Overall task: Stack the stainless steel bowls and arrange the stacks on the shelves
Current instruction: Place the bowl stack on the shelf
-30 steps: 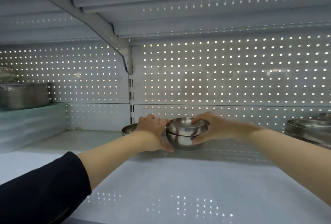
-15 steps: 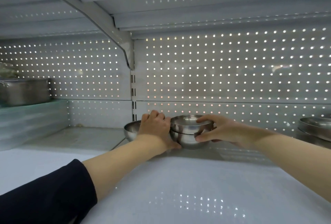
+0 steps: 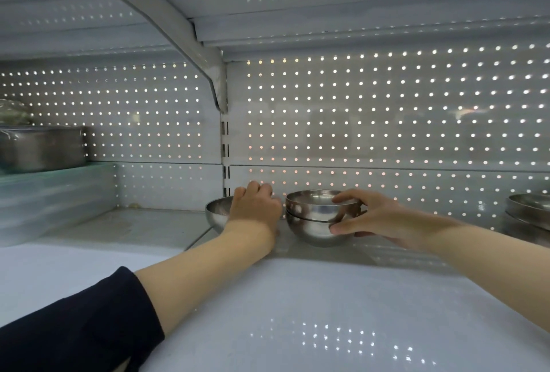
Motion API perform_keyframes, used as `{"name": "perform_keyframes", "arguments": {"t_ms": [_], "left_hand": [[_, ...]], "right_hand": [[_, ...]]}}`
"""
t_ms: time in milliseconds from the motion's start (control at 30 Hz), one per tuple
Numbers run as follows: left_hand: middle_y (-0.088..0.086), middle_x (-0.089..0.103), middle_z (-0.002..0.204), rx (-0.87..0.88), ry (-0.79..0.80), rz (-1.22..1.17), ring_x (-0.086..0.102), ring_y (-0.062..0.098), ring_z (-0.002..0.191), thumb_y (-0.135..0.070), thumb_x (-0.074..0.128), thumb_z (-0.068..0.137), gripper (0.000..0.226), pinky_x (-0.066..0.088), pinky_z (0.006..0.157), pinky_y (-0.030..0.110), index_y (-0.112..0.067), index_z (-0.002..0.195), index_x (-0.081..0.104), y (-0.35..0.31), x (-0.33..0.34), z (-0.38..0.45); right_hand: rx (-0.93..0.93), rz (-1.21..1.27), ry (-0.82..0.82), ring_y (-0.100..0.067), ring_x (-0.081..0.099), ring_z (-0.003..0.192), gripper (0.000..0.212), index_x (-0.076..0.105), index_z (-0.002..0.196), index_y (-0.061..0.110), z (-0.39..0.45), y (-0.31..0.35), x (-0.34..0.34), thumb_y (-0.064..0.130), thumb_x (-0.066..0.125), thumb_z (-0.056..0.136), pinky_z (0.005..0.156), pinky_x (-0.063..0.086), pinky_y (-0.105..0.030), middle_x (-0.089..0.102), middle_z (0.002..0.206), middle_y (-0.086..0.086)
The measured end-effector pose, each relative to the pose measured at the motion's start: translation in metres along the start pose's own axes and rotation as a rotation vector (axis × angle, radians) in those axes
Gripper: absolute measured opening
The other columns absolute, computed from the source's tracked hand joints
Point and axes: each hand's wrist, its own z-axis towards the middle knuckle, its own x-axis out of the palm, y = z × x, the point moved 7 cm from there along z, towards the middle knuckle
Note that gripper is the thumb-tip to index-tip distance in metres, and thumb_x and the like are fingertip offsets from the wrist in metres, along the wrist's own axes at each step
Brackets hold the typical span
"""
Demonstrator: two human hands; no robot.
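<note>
Right hand (image 3: 378,216) grips the two-bowl stack (image 3: 320,218), thumb low on the wall, fingers over the rim. Left hand (image 3: 256,208) lies curled over a single bowl (image 3: 218,213); whether it grips cannot be told. The stack stands upright at twelve o'clock, deep on the shelf (image 3: 327,297). The single bowl sits at nine o'clock from it, just beside. Polished, round-bottomed steel.
</note>
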Motion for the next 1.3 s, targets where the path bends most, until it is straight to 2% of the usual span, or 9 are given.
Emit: {"name": "perform_keyframes", "arguments": {"t_ms": [133, 233, 333, 433, 500, 600, 900, 1067, 1300], "left_hand": [[0.005, 0.059, 0.101, -0.076, 0.068, -0.362, 0.054, 0.024, 0.091, -0.035, 0.056, 0.084, 0.019, 0.04, 0.072, 0.028, -0.016, 0.087, 0.054, -0.008, -0.004, -0.002], [0.002, 0.057, 0.078, -0.088, 0.186, -0.434, 0.051, 0.02, 0.074, -0.049, 0.061, 0.08, 0.038, 0.036, 0.057, 0.024, -0.02, 0.064, 0.042, -0.011, 0.007, -0.005], [-0.006, 0.055, 0.069, -0.123, 0.259, -0.725, 0.053, 0.012, 0.069, -0.05, 0.068, 0.075, 0.034, 0.036, 0.053, 0.02, -0.026, 0.065, 0.045, -0.013, 0.022, -0.008], [-0.023, 0.059, 0.055, -0.135, 0.288, -1.028, 0.054, -0.011, 0.058, -0.037, 0.073, 0.074, 0.022, 0.037, 0.053, 0.005, -0.028, 0.068, 0.054, -0.017, 0.033, -0.009], [-0.021, 0.062, 0.063, -0.16, 0.255, -1.042, 0.055, -0.013, 0.061, -0.039, 0.075, 0.073, 0.02, 0.037, 0.051, 0.005, -0.027, 0.072, 0.058, -0.015, 0.038, -0.008], [-0.001, 0.065, 0.089, -0.221, 0.225, -0.95, 0.058, 0.011, 0.079, -0.044, 0.075, 0.068, 0.038, 0.038, 0.057, 0.017, -0.016, 0.091, 0.063, -0.01, 0.043, -0.006], [-0.003, 0.058, 0.082, -0.232, 0.151, -0.763, 0.054, 0.015, 0.075, -0.043, 0.075, 0.067, 0.035, 0.037, 0.063, 0.024, -0.017, 0.082, 0.058, -0.004, 0.04, -0.002], [-0.002, 0.059, 0.085, -0.225, 0.15, -0.723, 0.055, 0.016, 0.078, -0.045, 0.075, 0.067, 0.039, 0.04, 0.066, 0.024, -0.015, 0.088, 0.062, -0.004, 0.041, 0.0], [-0.007, 0.059, 0.065, -0.261, 0.111, -0.84, 0.055, 0.012, 0.064, -0.037, 0.079, 0.065, 0.028, 0.035, 0.05, 0.023, -0.022, 0.061, 0.055, 0.004, 0.009, 0.003]], "right_hand": [[-0.006, 0.029, -0.014, -0.017, 0.067, 0.095, 0.058, 0.057, 0.114, 0.025, -0.003, 0.0, 0.0, 0.018, 0.085, 0.064, 0.092, 0.053, -0.038, 0.072, 0.095, -0.004], [-0.007, 0.057, -0.023, -0.017, 0.067, 0.091, 0.062, 0.057, 0.115, 0.026, -0.003, 0.0, 0.002, 0.016, 0.085, 0.061, 0.093, 0.052, -0.04, 0.072, 0.091, -0.004], [-0.009, 0.084, -0.027, -0.016, 0.067, 0.09, 0.066, 0.056, 0.117, 0.026, -0.003, 0.0, 0.004, 0.017, 0.085, 0.058, 0.093, 0.052, -0.041, 0.072, 0.085, 0.0], [-0.016, 0.115, -0.042, -0.017, 0.068, 0.095, 0.069, 0.055, 0.119, 0.027, -0.003, -0.002, 0.005, 0.018, 0.085, 0.057, 0.091, 0.054, -0.041, 0.072, 0.083, 0.006], [-0.017, 0.136, -0.049, -0.017, 0.068, 0.095, 0.069, 0.055, 0.119, 0.028, -0.003, -0.003, 0.006, 0.016, 0.086, 0.059, 0.089, 0.055, -0.04, 0.071, 0.081, 0.008], [-0.015, 0.158, -0.064, -0.018, 0.067, 0.096, 0.068, 0.055, 0.12, 0.027, -0.003, -0.005, 0.006, 0.014, 0.085, 0.061, 0.089, 0.055, -0.04, 0.069, 0.088, 0.004], [-0.014, 0.177, -0.063, -0.022, 0.064, 0.102, 0.065, 0.056, 0.118, 0.027, -0.002, -0.005, 0.006, 0.016, 0.085, 0.061, 0.088, 0.055, -0.037, 0.062, 0.108, -0.007], [-0.028, 0.199, -0.036, -0.018, 0.065, 0.092, 0.061, 0.056, 0.118, 0.022, -0.002, -0.004, 0.005, 0.011, 0.084, 0.064, 0.084, 0.056, -0.033, 0.065, 0.091, 0.0], [-0.061, 0.208, -0.036, -0.019, 0.065, 0.092, 0.054, 0.06, 0.11, 0.022, 0.001, 0.026, -0.012, 0.007, 0.082, 0.064, 0.078, 0.057, -0.033, 0.064, 0.108, -0.004]]}}
